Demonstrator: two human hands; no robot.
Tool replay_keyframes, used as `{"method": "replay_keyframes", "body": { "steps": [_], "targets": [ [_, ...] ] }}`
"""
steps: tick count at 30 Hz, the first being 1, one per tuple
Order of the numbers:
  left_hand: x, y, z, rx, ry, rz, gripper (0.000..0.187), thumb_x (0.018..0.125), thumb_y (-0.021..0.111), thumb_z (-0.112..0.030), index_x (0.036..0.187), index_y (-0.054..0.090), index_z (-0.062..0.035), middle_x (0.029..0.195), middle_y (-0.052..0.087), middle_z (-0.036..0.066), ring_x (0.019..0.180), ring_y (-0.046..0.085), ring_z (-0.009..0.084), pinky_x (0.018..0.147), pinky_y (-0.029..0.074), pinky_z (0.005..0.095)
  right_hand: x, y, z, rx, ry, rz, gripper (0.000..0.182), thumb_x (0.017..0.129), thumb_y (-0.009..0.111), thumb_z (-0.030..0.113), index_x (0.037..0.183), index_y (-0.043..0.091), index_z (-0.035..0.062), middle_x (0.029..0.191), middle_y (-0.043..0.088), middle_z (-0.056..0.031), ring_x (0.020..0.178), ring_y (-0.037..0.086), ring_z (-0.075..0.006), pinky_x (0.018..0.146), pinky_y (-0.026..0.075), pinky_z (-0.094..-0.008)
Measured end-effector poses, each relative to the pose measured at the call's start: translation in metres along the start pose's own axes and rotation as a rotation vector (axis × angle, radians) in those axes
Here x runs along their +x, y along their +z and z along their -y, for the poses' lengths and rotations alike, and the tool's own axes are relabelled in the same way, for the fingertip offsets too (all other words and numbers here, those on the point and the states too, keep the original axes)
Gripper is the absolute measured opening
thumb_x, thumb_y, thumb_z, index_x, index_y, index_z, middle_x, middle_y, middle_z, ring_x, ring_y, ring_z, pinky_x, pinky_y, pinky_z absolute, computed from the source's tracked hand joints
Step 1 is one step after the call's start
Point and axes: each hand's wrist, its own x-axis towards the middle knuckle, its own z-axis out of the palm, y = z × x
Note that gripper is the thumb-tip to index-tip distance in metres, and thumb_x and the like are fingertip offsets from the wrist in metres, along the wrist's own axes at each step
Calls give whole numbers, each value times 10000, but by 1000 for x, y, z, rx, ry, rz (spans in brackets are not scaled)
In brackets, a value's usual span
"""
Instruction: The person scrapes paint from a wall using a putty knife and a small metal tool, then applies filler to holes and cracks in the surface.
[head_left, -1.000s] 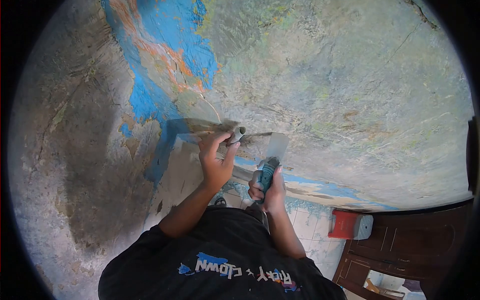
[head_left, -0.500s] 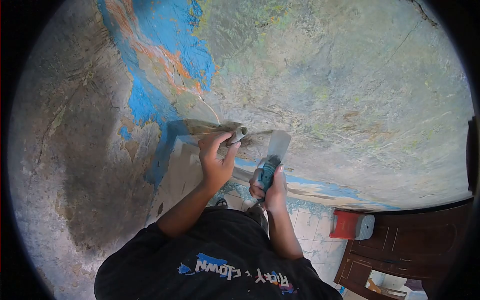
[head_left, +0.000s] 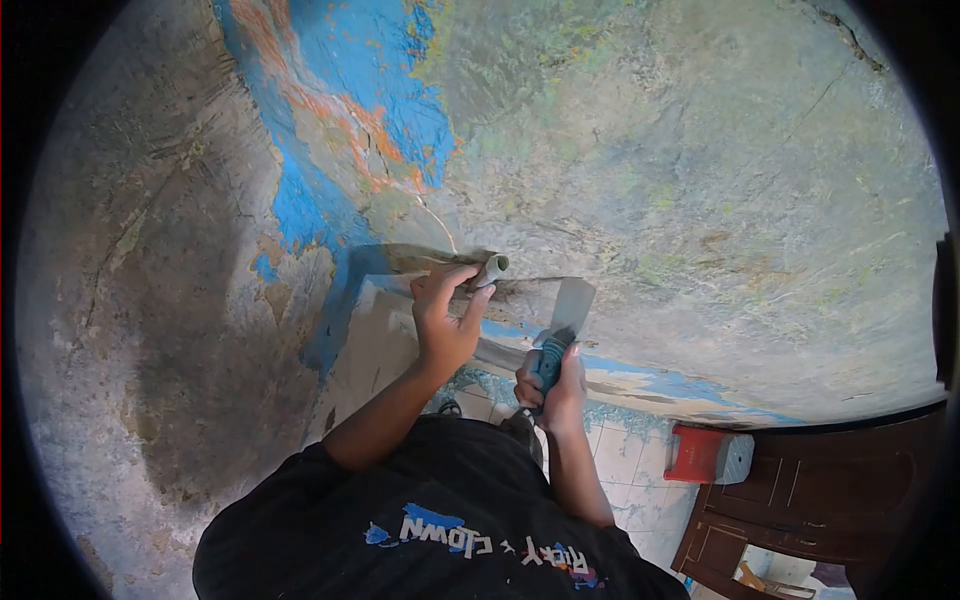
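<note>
My left hand (head_left: 448, 322) has its thumb and fingers closed around a short, pale, open-ended pipe (head_left: 494, 268) by the wall. The pipe's round mouth faces up and away from me. In my right hand (head_left: 565, 388) is a scraper, its teal handle (head_left: 550, 362) wrapped by the fingers and its flat, wide blade (head_left: 573, 303) pointing up. Beyond both hands rises a stained, rough wall (head_left: 640, 190). Patches of blue paint (head_left: 390, 90) and orange streaks remain on it, and a thin pale crack runs down toward the pipe.
A plastered ledge (head_left: 365, 345) with blue edges juts out below my left hand. Paint flakes lie scattered on the tiled floor (head_left: 618, 452). To the right are a red and grey stool (head_left: 697, 455) and a dark wooden cabinet (head_left: 830, 470).
Both hands, the pipe and the scraper sit slightly farther right in view, as does the wall around them. The grip of each hand looks the same.
</note>
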Motion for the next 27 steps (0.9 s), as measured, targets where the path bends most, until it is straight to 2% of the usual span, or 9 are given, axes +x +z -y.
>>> {"method": "replay_keyframes", "body": {
  "steps": [1, 4, 7, 10, 13, 16, 19, 22, 27],
  "targets": [
    [0, -1, 0, -1, -23, 22, 284, 824, 816, -70, 1075, 690, -34, 1037, 717, 119, 964, 647, 299, 889, 467, 391, 0, 2, 4, -39, -4, -12, 568, 1072, 311, 610, 1143, 519, 86, 622, 395, -24, 422, 304, -111, 418, 246, -275],
    [0, 2, 2, 0, -4, -6, 293, 831, 813, -91, 1089, 678, -60, 1013, 725, 94, 911, 673, 274, 892, 403, 397, 3, 8, 7, -71, -6, -31, 564, 1070, 318, 613, 1126, 514, 87, 622, 391, -23, 422, 306, -110, 419, 250, -274],
    [0, 3, 3, -3, 16, -10, 298, 828, 815, -88, 1092, 678, -67, 1009, 724, 90, 899, 669, 273, 886, 396, 399, 4, 3, 8, -82, -22, -9, 556, 1066, 337, 613, 1114, 511, 88, 624, 401, -27, 423, 315, -110, 420, 259, -278],
    [0, 2, 5, -7, 11, -1, 295, 827, 815, -86, 1090, 681, -71, 1010, 724, 90, 893, 666, 274, 877, 394, 403, 3, -4, 6, -25, -15, 18, 562, 1100, 289, 548, 1170, 509, 35, 619, 449, -45, 441, 372, -119, 436, 330, -289],
    [0, 4, 6, -12, 1, -5, 293, 828, 817, -96, 1088, 683, -77, 1000, 723, 88, 893, 665, 275, 875, 392, 409, 4, 4, 5, -77, -26, -28, 543, 1072, 337, 602, 1115, 507, 89, 627, 424, -37, 422, 325, -110, 419, 261, -280],
    [-1, 4, 4, -13, 1, -11, 297, 826, 821, -109, 1087, 681, -80, 986, 719, 84, 888, 662, 276, 870, 392, 412, 4, -7, 3, -99, -70, 28, 552, 1073, 327, 604, 1125, 505, 85, 625, 423, -38, 421, 324, -109, 416, 253, -278],
    [-1, 3, 7, -13, -16, -5, 301, 824, 824, -119, 1086, 679, -84, 993, 714, 80, 900, 659, 275, 871, 394, 415, 2, 1, 8, -53, -35, -1, 563, 1073, 323, 608, 1123, 507, 79, 620, 417, -34, 420, 321, -107, 411, 242, -276],
    [-2, 7, 11, -6, 25, -24, 297, 824, 822, -119, 1081, 679, -85, 1014, 712, 82, 915, 655, 276, 870, 399, 413, 4, 5, 12, -80, -22, -9, 570, 1096, 280, 564, 1151, 510, 46, 616, 438, -30, 434, 358, -110, 422, 277, -283],
    [-1, 4, 11, -22, -10, 7, 295, 821, 824, -116, 1077, 680, -84, 1018, 710, 84, 922, 647, 281, 877, 407, 406, 3, 3, 9, -42, -16, -2, 554, 1098, 292, 554, 1160, 510, 49, 625, 443, -31, 441, 359, -106, 425, 276, -277]
  ]
}}
